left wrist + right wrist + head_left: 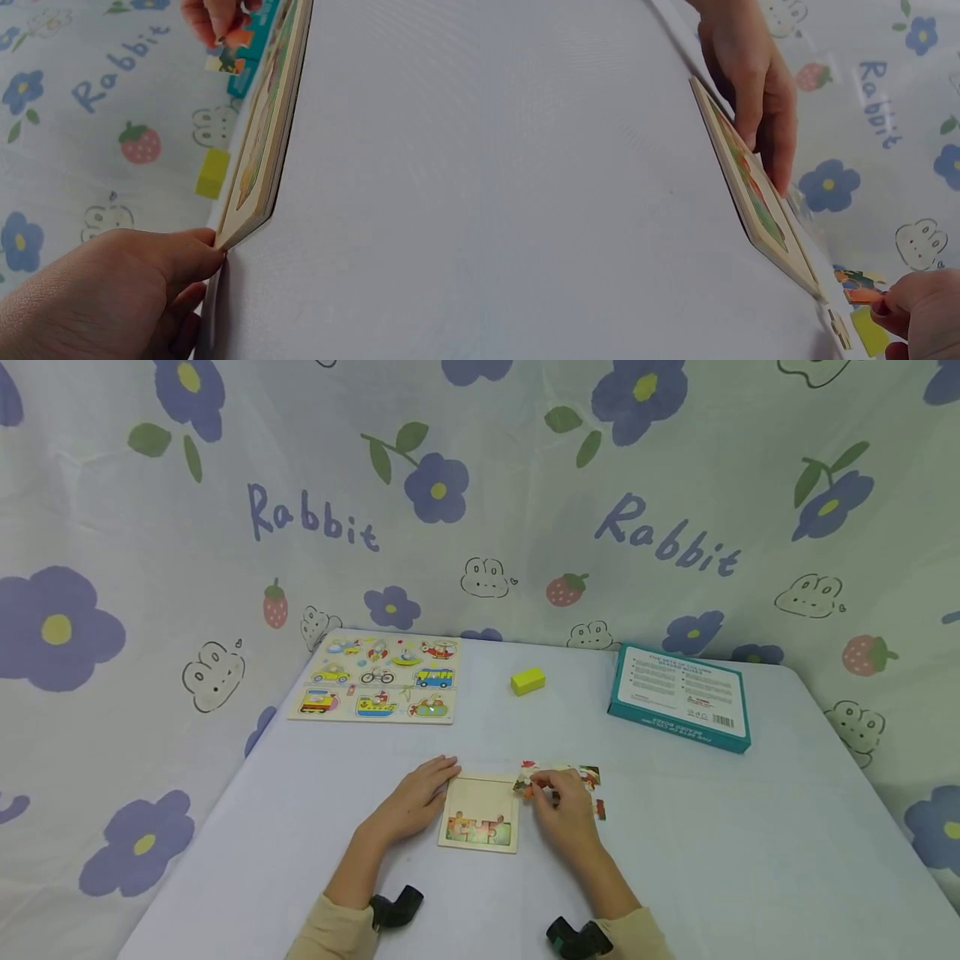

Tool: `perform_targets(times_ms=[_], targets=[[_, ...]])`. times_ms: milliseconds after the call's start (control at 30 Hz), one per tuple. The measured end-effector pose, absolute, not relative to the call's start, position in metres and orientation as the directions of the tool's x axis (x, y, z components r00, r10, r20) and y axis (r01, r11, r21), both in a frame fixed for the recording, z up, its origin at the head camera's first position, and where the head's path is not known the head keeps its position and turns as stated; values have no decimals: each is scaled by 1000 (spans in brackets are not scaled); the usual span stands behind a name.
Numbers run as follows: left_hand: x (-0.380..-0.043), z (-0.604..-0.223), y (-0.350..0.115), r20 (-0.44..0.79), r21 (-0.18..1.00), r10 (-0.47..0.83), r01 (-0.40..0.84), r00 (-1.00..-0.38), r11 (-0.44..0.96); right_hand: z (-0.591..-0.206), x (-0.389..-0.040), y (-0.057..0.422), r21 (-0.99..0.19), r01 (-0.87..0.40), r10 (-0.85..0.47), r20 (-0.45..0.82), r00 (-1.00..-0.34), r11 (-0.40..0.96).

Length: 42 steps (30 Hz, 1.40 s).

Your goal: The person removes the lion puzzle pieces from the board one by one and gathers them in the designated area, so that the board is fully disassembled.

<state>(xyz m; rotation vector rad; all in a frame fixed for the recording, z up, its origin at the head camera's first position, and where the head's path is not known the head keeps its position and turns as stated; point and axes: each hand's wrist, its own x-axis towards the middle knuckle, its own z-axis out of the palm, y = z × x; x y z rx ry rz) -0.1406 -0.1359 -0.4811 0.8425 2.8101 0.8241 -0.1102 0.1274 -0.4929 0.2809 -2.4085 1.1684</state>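
A small square wooden puzzle tray [489, 789] lies on the white table in front of me. Several jigsaw pieces [478, 832] fill its near part, while bare wood shows in the far part. My left hand [417, 797] rests along the tray's left side, thumb and fingers touching the edge. To the right of the tray, my right hand [567, 817] pinches a colourful jigsaw piece [861, 295] between thumb and fingertips, raised off the table in the right wrist view. Loose jigsaw pieces [591, 775] lie beyond and beside this hand, partly hidden by it.
A wooden board with vehicle pictures [378, 681] lies at the back left. A yellow block [528, 682] sits at the back middle, and a teal box [678, 697] lies at the back right. Behind the table hangs a flower-patterned cloth [480, 485].
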Motion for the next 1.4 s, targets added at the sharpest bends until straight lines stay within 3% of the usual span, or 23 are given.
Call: perform_targets(times_ms=[367, 900, 1400], targets=[[-140, -480, -135, 70, 524, 534, 487, -842, 699, -496, -109, 135, -708, -294, 24, 402, -915, 643], [-142, -480, -135, 61, 516, 534, 484, -844, 706, -496, -111, 137, -664, -328, 20, 460, -888, 672], [-143, -482, -135, 73, 500, 536, 496, -841, 710, -501, -112, 134, -479, -394, -96, 534, -840, 784]])
